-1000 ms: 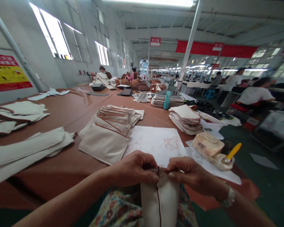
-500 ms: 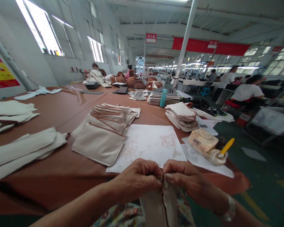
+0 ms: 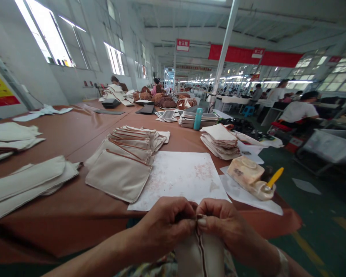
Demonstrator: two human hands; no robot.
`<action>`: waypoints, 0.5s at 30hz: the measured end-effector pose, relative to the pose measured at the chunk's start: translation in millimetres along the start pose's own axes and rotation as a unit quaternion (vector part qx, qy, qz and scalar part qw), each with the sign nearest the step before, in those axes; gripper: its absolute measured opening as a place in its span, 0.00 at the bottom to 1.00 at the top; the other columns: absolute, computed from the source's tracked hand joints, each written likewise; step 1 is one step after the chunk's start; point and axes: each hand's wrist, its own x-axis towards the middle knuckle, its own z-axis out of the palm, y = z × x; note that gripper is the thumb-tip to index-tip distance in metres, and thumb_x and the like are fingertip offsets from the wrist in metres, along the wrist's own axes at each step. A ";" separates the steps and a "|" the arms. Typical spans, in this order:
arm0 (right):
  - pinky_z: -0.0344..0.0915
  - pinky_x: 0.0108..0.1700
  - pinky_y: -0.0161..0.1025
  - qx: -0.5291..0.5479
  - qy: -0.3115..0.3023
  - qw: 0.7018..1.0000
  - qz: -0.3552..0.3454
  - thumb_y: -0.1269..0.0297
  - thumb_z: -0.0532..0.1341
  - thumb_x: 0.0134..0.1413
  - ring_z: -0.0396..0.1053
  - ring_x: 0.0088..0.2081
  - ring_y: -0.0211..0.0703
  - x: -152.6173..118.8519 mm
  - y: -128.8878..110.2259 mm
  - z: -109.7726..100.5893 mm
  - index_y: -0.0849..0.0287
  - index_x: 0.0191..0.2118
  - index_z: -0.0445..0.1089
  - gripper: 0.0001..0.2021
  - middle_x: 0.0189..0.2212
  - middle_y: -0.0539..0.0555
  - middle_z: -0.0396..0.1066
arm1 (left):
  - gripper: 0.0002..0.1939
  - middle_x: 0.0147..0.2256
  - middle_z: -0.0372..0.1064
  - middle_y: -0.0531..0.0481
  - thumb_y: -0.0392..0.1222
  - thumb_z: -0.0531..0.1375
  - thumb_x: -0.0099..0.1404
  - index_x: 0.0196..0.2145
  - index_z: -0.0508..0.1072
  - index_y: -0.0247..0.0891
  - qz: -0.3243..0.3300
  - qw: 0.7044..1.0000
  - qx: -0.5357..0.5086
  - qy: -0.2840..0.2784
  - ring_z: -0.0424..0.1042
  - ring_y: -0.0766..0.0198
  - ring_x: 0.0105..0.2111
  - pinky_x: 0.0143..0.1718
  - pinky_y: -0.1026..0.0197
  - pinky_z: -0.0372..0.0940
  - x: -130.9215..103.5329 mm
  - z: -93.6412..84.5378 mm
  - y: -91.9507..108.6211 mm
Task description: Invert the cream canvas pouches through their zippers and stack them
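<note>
Fingers (image 3: 181, 209) of both hands are pinched on the top end of one cream piece (image 3: 187, 256) — the left hand (image 3: 165, 221) at its left edge, the right hand (image 3: 226, 221) at its right, thumbs on the near side and tips almost meeting. Reading a clock centred on the hands, with 12 straight ahead, the brown worktop (image 3: 83, 142) spreads widest, from 9 round to 2. Long cream panels (image 3: 29, 181) lie flat on it, overlapping, at about 9. At 10 a fanned stack (image 3: 121, 175) of cream, brown-edged pieces lies partly over the left side of a white sheet (image 3: 181, 177), which is at 12 and speckled with reddish-brown marks. The pinched piece hangs at 6, in front of the worktop's near edge and above patterned cloth (image 3: 161, 267) on the lap, a dark line running down its middle. A smaller stack (image 3: 219, 142) of cream pieces sits at 1. Below it, at 2, a stained, cream-coloured container (image 3: 243, 169) rests on white paper (image 3: 265, 206). Farther out at 12 stands a teal bottle (image 3: 198, 120), upright. Smallest is a yellow handle (image 3: 276, 177), past the container at 2 — tilted up out of its near end.
</note>
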 end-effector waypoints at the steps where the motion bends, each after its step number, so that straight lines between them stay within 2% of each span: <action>1: 0.50 0.27 0.31 0.007 0.006 1.000 0.004 0.62 0.68 0.50 0.54 0.26 0.33 0.0 0.6 1.3 0.64 0.30 0.69 0.11 0.25 0.48 0.63 | 0.05 0.24 0.60 0.57 0.37 0.58 0.62 0.31 0.71 0.32 0.022 0.999 0.026 0.019 0.54 0.71 0.24 0.23 0.68 0.50 -0.8 0.2 -1.6; 4: 0.49 0.27 0.31 0.003 0.023 1.000 0.008 0.61 0.68 0.50 0.54 0.26 0.33 -0.3 0.1 4.9 0.65 0.29 0.70 0.11 0.24 0.47 0.63 | 0.02 0.26 0.63 0.56 0.33 0.59 0.62 0.31 0.71 0.34 0.090 0.987 0.115 0.065 0.58 0.71 0.25 0.26 0.69 0.53 -2.6 0.7 -7.1; 7: 0.50 0.28 0.31 -0.029 0.029 0.999 0.006 0.60 0.68 0.50 0.55 0.26 0.33 -0.5 -3.2 7.3 0.65 0.28 0.70 0.12 0.24 0.48 0.65 | 0.05 0.28 0.67 0.54 0.32 0.55 0.65 0.32 0.70 0.36 0.138 0.966 0.207 0.067 0.61 0.70 0.27 0.29 0.67 0.54 -4.9 0.5 -9.0; 11: 0.51 0.28 0.32 -0.031 0.027 0.999 0.022 0.58 0.68 0.49 0.55 0.26 0.33 -0.9 -6.0 8.2 0.64 0.28 0.69 0.14 0.23 0.48 0.64 | 0.10 0.28 0.65 0.52 0.37 0.51 0.69 0.32 0.68 0.36 0.127 0.949 0.282 0.065 0.58 0.68 0.26 0.28 0.63 0.50 -7.8 -1.7 -2.2; 13: 0.53 0.29 0.32 -0.031 0.012 0.999 0.015 0.57 0.69 0.49 0.57 0.26 0.34 -1.7 -5.8 7.7 0.64 0.29 0.69 0.14 0.24 0.49 0.65 | 0.10 0.27 0.64 0.52 0.40 0.51 0.68 0.31 0.68 0.36 0.072 0.973 0.212 0.053 0.58 0.67 0.26 0.28 0.64 0.50 -6.7 -1.7 2.0; 15: 0.53 0.29 0.32 -0.042 -0.007 0.999 -0.006 0.57 0.68 0.51 0.57 0.27 0.34 -3.2 -5.1 6.7 0.64 0.29 0.69 0.14 0.26 0.49 0.66 | 0.09 0.25 0.60 0.54 0.42 0.53 0.65 0.29 0.66 0.36 -0.023 0.999 0.032 0.023 0.55 0.68 0.24 0.25 0.65 0.50 -3.1 0.5 3.6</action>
